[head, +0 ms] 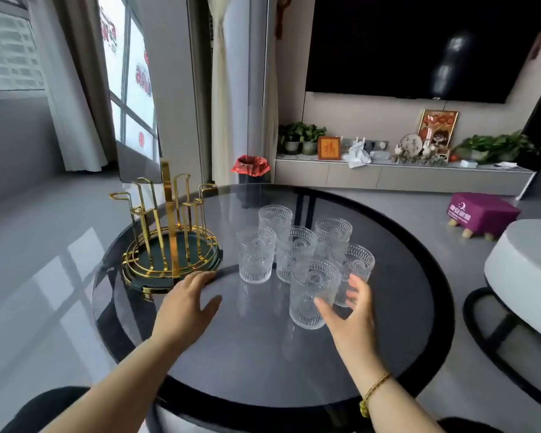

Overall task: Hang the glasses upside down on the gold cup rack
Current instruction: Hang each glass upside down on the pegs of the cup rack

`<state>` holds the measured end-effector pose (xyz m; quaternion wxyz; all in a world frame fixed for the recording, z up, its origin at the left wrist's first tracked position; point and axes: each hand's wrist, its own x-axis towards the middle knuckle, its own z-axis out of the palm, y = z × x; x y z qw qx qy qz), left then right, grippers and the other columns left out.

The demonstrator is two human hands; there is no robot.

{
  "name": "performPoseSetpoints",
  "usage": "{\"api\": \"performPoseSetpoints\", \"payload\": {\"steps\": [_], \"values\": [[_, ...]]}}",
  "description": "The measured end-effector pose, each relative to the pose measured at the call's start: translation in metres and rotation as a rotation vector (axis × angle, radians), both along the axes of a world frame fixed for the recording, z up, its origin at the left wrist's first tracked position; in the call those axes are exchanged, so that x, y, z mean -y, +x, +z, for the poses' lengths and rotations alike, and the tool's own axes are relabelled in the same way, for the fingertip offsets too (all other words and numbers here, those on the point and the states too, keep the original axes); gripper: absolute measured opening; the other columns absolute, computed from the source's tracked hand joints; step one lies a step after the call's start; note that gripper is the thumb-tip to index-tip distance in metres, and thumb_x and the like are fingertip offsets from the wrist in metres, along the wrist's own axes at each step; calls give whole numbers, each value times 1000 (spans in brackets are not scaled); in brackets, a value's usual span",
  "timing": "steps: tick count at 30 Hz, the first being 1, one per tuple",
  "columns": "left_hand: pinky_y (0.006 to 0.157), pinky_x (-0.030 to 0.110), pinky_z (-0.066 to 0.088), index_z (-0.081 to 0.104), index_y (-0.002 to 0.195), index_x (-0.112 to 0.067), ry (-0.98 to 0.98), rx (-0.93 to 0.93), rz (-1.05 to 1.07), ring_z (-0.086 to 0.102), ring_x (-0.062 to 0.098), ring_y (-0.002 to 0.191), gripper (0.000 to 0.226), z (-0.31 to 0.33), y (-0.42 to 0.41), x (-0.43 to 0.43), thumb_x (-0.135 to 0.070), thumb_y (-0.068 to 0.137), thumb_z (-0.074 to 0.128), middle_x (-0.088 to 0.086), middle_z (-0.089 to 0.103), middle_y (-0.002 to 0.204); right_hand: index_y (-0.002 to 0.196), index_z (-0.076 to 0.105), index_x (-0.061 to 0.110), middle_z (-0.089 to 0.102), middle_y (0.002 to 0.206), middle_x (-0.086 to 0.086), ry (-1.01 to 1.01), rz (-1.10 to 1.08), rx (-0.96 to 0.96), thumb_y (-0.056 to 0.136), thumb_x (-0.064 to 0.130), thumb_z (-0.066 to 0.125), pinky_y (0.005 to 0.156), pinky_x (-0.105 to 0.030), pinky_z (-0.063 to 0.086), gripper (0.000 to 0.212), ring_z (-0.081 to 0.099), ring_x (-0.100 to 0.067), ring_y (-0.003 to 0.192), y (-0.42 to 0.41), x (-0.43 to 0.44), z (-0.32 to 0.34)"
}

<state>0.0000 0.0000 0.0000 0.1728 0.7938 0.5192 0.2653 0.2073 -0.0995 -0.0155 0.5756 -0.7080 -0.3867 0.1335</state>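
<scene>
Gold wire forms the rack (169,232) at the table's (263,370) left edge, every hook bare. The left hand (188,303) rests open beside its base. Six ribbed glasses (294,254) stand clustered centre-right; the right hand (349,314) closes loosely round the nearest glass (313,295). Brittle, probably slick: best held mid-wall.

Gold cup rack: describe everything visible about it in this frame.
The gold wire cup rack stands upright at the left edge of the round dark glass table. A tall central post and several hooked arms rise from a ringed circular base holding a dark green tray. No glass hangs on it. The left hand is at its base rim.
</scene>
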Motion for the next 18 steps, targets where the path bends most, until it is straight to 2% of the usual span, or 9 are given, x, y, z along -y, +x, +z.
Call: {"api": "performPoseSetpoints", "payload": {"steps": [3, 6, 11, 18], "values": [[112, 42, 28, 29, 136, -15, -23, -102, -37, 32, 26, 134, 62, -18, 12, -5, -35, 84, 56, 8, 32, 147, 135, 29, 9, 39, 124, 0, -75, 42, -63, 69, 11, 75, 95, -22, 31, 81, 40, -11, 109, 0, -3, -15], [114, 39, 20, 18, 139, -22, -77, -208, -60, 25, 22, 137, 66, -31, 16, -7, -45, 85, 49, 2, 24, 151, 136, 28, 10, 45, 132, -4, -174, 93, -69, 67, 16, 77, 99, -24, 33, 85, 43, -15, 118, -1, -9, -31], [116, 35, 16, 25, 136, -24, -93, -262, -63, 23, 18, 138, 59, -36, 19, -11, -49, 85, 43, -1, 30, 148, 133, 35, 12, 52, 128, -10, -259, 73, -45, 62, 28, 78, 102, -34, 40, 84, 48, -24, 120, 2, -25, -38], [116, 34, 16, 26, 135, -24, -80, -268, -52, 24, 17, 138, 59, -36, 19, -12, -51, 85, 42, -2, 31, 148, 128, 33, 13, 51, 125, -9, -347, 26, 23, 62, 33, 77, 90, -33, 45, 81, 51, -27, 113, -4, -30, -34]]}}
